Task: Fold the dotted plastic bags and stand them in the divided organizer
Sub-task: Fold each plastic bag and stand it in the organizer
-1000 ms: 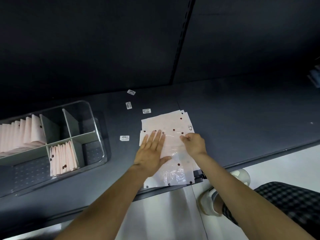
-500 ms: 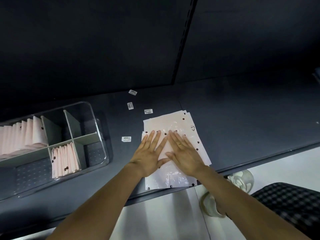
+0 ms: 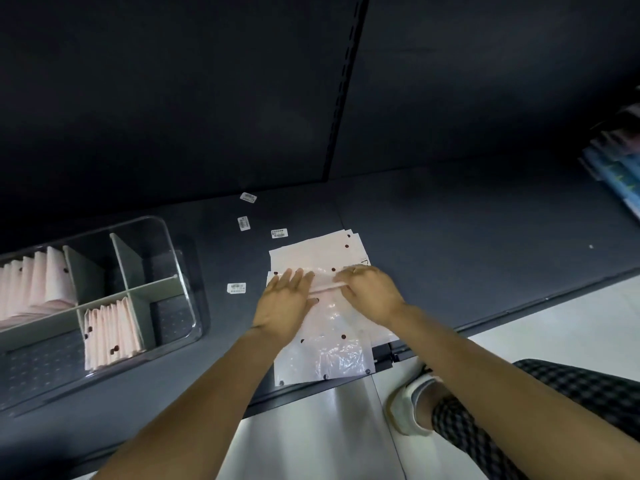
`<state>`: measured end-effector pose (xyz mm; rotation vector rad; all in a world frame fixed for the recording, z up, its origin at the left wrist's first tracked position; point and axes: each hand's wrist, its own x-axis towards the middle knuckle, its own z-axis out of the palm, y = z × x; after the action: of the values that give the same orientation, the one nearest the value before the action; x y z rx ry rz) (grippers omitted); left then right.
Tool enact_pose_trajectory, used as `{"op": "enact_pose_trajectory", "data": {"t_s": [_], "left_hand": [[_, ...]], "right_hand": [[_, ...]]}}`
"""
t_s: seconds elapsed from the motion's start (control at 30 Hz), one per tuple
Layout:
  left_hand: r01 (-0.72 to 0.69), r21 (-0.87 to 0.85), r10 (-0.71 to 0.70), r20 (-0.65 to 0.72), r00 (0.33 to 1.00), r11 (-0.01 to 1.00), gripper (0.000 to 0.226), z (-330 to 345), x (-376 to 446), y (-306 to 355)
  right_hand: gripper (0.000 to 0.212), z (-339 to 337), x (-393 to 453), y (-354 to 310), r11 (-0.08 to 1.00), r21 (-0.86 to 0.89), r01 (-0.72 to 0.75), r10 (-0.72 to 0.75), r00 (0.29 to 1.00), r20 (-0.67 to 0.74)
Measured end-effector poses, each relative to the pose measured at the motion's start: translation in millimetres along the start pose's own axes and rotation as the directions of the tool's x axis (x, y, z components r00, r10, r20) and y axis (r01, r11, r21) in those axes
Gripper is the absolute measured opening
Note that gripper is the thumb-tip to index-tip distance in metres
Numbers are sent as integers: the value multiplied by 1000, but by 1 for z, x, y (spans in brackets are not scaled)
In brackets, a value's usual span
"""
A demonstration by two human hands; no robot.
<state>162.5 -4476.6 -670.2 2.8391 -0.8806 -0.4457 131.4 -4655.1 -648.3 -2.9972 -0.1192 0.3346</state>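
Pink dotted plastic bags (image 3: 341, 327) lie in a flat pile on the dark shelf (image 3: 485, 258), just right of the clear divided organizer (image 3: 180, 258). My left hand (image 3: 282, 303) presses flat on the top bag with straight fingers, while my right hand (image 3: 372, 294) curls its fingers on the fold. I should press the fold hard and keep the edges lined up, so it does not slip open.

The left hand (image 3: 284, 304) and right hand (image 3: 370, 293) cover the middle of the top dotted bag (image 3: 325, 348), so its fold line is mostly hidden. The picture's left edge cuts off the organizer (image 3: 180, 271). Print on the labels (image 3: 279, 233) is too small to read. Blurred blue packets (image 3: 620, 171) run off the right edge.
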Motion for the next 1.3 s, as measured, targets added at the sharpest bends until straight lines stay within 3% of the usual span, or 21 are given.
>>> {"op": "enact_pose_trajectory", "data": {"t_s": [0.07,0.1,0.17,0.2,0.23,0.3,0.37,0.5,0.67,0.77,1.07,1.3], "left_hand": [[79,-125,-87,-57,995,989,32,-17,4,2],[111,-219,-130,-73,989,969,26,-25,3,2],[145,-506,-201,-58,978,850,29,-39,-1,1],[170,-677,-244,-14,970,716,35,-45,-4,1],[193,-830,-280,47,959,524,37,-51,-9,2],[244,-958,-306,189,933,152,33,-63,-22,5],[284,-958,-269,281,921,-30,27,-71,-40,5],[320,-941,-232,337,913,-106,29,-79,-74,-2],[338,-924,-247,375,894,-178,27,-85,-107,-18],[304,-929,-259,352,899,-210,19,-88,-121,-29],[223,-942,-358,304,883,-251,6,-93,-146,-36],[178,-963,-461,255,850,-203,8,-95,-155,-32]], "right_hand": [[23,-20,4,-1,968,244,-56,72,996,-59],[19,-30,5,-3,900,428,-80,137,985,-105],[23,-48,5,-12,623,779,-74,320,932,-168],[31,-55,4,-19,493,867,-75,385,912,-140],[38,-59,1,-27,430,896,-112,400,913,-78],[41,-57,-7,-46,443,871,-210,310,948,71],[32,-51,-20,-68,414,883,-223,223,965,140],[29,-53,-37,-99,355,912,-206,260,959,115],[12,-60,-51,-117,107,962,-250,228,948,221],[6,-62,-57,-123,56,965,-257,208,948,241],[6,-66,-71,-140,73,980,-186,287,945,158],[13,-71,-78,-157,251,959,-131,266,962,62]]}}
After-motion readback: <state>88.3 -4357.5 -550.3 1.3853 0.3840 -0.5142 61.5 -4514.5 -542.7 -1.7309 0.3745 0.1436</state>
